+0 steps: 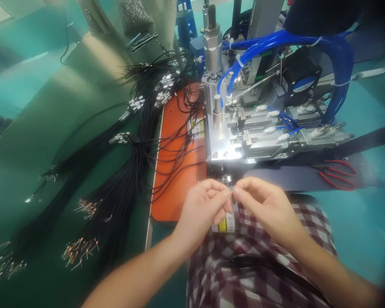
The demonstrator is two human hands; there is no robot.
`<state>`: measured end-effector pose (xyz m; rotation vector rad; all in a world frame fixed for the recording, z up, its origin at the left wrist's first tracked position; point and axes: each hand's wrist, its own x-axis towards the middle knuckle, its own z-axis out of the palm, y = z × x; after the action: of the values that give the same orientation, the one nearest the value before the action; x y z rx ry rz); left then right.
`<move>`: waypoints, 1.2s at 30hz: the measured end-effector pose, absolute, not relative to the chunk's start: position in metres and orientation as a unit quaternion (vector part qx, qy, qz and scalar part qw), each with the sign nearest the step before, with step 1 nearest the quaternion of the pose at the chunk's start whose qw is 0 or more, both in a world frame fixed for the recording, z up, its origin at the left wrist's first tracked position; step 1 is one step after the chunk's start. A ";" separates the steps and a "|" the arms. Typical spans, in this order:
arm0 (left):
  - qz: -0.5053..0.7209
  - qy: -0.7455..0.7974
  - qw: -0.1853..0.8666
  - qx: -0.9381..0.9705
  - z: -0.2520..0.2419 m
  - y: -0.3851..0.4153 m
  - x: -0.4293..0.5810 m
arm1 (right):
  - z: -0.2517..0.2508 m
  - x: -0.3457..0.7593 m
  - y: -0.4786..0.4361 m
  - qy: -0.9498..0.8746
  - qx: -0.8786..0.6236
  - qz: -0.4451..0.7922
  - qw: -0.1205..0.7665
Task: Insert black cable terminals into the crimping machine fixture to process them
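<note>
My left hand and my right hand meet fingertip to fingertip just in front of the metal machine. Both are pinched on a tiny part between them, too small to name. A black cable lies across my checked lap below the hands. The hands hover over the near edge of the orange plate.
Bundles of black cables with metal connectors spread over the green table at left. Blue air hoses loop over the machine. Red-handled pliers lie on a dark mat at right. A yellow label sits on the orange plate.
</note>
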<state>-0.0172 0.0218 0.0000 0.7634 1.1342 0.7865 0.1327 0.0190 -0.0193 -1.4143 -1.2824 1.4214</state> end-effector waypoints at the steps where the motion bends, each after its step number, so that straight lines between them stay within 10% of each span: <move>1: 0.352 0.510 0.706 0.342 0.000 0.022 -0.017 | -0.020 0.133 0.019 -0.499 -0.551 0.559 0.369; 36: 0.297 0.489 0.741 0.352 -0.003 0.028 -0.023 | -0.008 0.156 0.048 -0.802 -0.396 0.388 0.223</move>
<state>-0.0230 0.0277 -0.0035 0.7725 1.0725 0.6523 0.1559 0.0476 -0.0080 -1.0923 -2.2138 1.0707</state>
